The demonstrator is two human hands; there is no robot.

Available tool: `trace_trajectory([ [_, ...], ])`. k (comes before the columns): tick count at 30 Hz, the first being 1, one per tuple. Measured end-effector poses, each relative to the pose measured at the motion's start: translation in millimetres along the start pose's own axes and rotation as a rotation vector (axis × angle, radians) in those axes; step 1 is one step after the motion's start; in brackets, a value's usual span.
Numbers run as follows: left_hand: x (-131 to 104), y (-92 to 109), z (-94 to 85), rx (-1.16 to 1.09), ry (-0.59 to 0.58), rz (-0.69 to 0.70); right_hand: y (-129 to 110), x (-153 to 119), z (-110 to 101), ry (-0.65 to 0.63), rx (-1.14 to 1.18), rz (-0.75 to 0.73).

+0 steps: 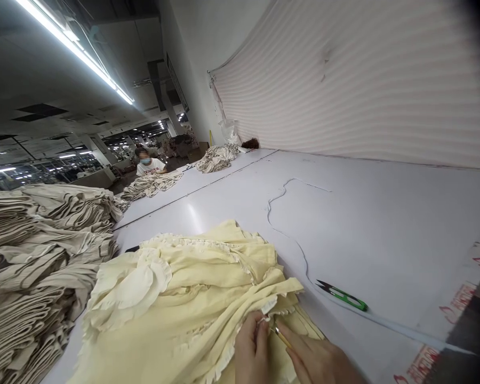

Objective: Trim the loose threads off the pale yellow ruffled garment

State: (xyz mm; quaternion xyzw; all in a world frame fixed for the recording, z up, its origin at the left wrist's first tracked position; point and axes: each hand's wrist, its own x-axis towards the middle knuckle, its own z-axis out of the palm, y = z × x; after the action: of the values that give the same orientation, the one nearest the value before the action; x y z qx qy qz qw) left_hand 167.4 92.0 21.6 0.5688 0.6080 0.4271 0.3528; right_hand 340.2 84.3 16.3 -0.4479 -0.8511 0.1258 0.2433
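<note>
A pale yellow garment (152, 330) with ruffled trim lies bunched in front of me, a rounded white-edged piece showing on its left part. My left hand (251, 349) is closed, pinching the ruffled edge beside a small white label (269, 305). Close on its right, my right hand (314, 354) grips a slim tool with a yellow handle and metal tip (280, 335). The tip points at the pinched edge; its exact kind is not clear. Thread snips (344, 297) with green handles and dark blades rest on the table, right of the garment.
Beige folded garments (44, 256) are piled high on the left. A thin white cord (300, 250) winds across the pale table (384, 224). Farther back are more beige heaps (216, 158) and a masked person (150, 165). A striped sheet (364, 80) hangs along the far side.
</note>
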Motion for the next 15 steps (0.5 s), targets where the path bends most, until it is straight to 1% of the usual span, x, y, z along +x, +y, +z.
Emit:
trace_trajectory([
  [2, -3, -1, 4.9, 0.109, -0.006, 0.013, -5, 7, 17, 0.046, -0.166, 0.016],
  [3, -5, -3, 8.3, 0.202, 0.0, 0.006, -8, 10, 24, 0.034, -0.241, 0.053],
  [5, -10, -8, 15.7, 0.422, 0.025, -0.03, -13, 16, 34, -0.034, -0.325, 0.129],
  [7, -14, -11, 20.2, 0.601, 0.043, -0.058, -15, 21, 37, -0.1, -0.331, 0.145],
  [8, -15, -10, 20.2, 0.656, 0.042, -0.061, -14, 23, 35, -0.122, -0.317, 0.124],
  [10, -14, -4, 15.0, 0.681, 0.011, -0.061, -12, 25, 27, -0.161, -0.285, 0.061],
  [13, -1, 9, -1.1, 0.601, -0.055, -0.086, -5, 23, 7, -0.211, -0.268, -0.009],
  [15, 12, 13, -10.4, 0.541, -0.057, -0.113, -1, 15, -7, -0.208, -0.213, -0.027],
])
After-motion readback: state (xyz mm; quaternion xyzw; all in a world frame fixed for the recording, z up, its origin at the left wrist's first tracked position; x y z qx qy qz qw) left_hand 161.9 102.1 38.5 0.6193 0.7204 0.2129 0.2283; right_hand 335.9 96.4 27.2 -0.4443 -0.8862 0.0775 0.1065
